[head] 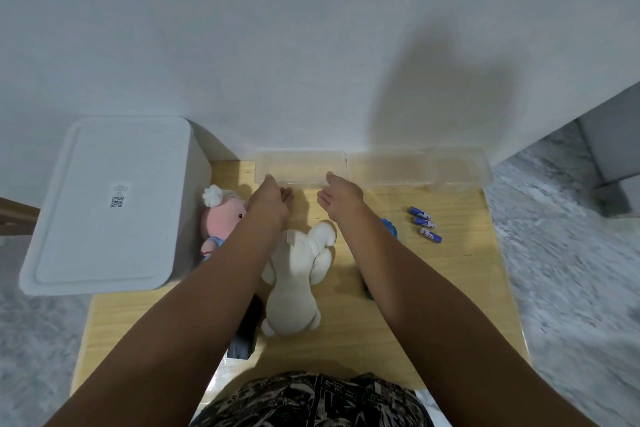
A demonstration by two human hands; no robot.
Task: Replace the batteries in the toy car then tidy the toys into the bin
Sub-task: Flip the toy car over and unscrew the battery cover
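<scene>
My left hand (272, 199) and my right hand (341, 199) reach side by side over the far part of the wooden table (450, 274), just short of a clear plastic tray (300, 166) by the wall; both hold nothing and their fingers are apart. A white plush animal (299, 282) lies between my forearms. A pink plush doll (221, 215) lies left of my left arm. A blue toy (389, 227), mostly hidden, shows behind my right forearm. Three blue batteries (425, 222) lie at the right. A large white bin with its lid on (107, 204) stands at the left.
Two more clear plastic trays (393, 168) (462, 165) stand along the wall at the right. A dark object (244, 340) lies under my left forearm near the table's front. Grey carpet (571, 270) surrounds the table.
</scene>
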